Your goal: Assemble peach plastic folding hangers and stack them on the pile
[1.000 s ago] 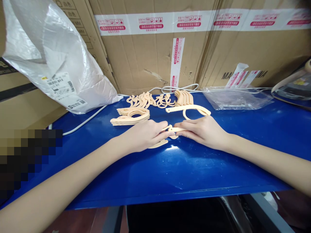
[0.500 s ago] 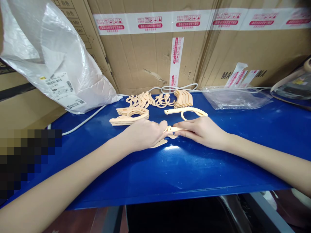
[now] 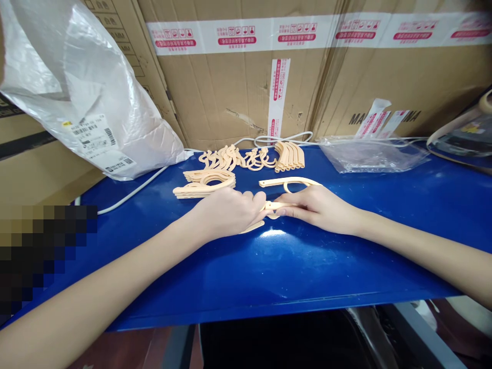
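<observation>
Both hands meet at the middle of the blue table over cream plastic folding hanger parts. Between the fingertips shows the jointed end of a hanger arm. My left hand is closed around one side of it, and most of that side is hidden in the fist. On the other side, my right hand pinches the arm between thumb and fingers. Just behind the right hand is another curved hanger arm with a loop, partly hidden by the knuckles. A flat cream end sticks out below the left hand.
A stack of cream hanger arms lies behind my left hand. Farther back are a row of hooks and a bundle of curved arms. A white plastic bag, clear bag, cable and cardboard boxes border the table.
The looped hanger arm behind my right hand has shifted slightly left and its left end has dropped a little. Both hands keep their grip in nearly the same place.
</observation>
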A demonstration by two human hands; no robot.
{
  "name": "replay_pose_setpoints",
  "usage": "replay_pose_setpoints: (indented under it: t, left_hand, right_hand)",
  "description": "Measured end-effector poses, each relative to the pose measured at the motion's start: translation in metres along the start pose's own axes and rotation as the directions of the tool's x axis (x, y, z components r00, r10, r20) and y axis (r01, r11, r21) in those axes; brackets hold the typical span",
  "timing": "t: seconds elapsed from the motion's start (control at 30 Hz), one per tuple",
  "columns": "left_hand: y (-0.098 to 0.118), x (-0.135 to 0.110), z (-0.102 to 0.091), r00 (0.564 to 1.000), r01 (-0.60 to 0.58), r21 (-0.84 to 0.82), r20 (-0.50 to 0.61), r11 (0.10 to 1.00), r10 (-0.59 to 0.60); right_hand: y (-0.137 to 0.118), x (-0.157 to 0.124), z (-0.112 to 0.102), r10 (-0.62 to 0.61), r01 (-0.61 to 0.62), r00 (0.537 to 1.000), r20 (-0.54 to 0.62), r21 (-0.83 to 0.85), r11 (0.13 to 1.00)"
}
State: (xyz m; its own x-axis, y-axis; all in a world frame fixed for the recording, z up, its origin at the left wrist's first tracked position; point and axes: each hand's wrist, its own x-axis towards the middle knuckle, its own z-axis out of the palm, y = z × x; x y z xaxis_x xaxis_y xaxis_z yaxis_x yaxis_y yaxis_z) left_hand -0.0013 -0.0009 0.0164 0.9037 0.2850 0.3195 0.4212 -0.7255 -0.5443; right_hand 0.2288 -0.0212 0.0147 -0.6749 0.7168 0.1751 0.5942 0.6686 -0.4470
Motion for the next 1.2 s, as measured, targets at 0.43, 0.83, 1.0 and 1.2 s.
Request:
replay_pose_setpoints:
  t: [0.43,0.83,1.0,1.2]
  left_hand:
    - [0.0013,-0.0002,0.0,0.998,0.007,0.055,-0.056,0.998,-0.004]
    - [0.0003,0.0006,0.0018,0.982,0.022,0.038,-0.188,0.999,-0.014]
    - [0.0,0.0,0.0029,0.987,0.036,-0.022,-0.157,0.999,-0.039]
    - [0.0,-0.0008,0.0032,0.983,0.045,-0.06,-0.175,0.997,-0.055]
  right_hand:
    - [0.0035,-0.0018,-0.0016,0.021,-0.027,0.999,0.044,0.133,0.991]
    - [0.0054,-0.0003,-0.0015,0.018,-0.022,0.999,0.029,0.14,0.99]
    - [0.0054,-0.0001,-0.0002,0.004,-0.006,1.0,0.018,0.094,0.996]
    - [0.0017,-0.0013,-0.0001,0.007,-0.007,1.0,0.006,0.043,0.999]
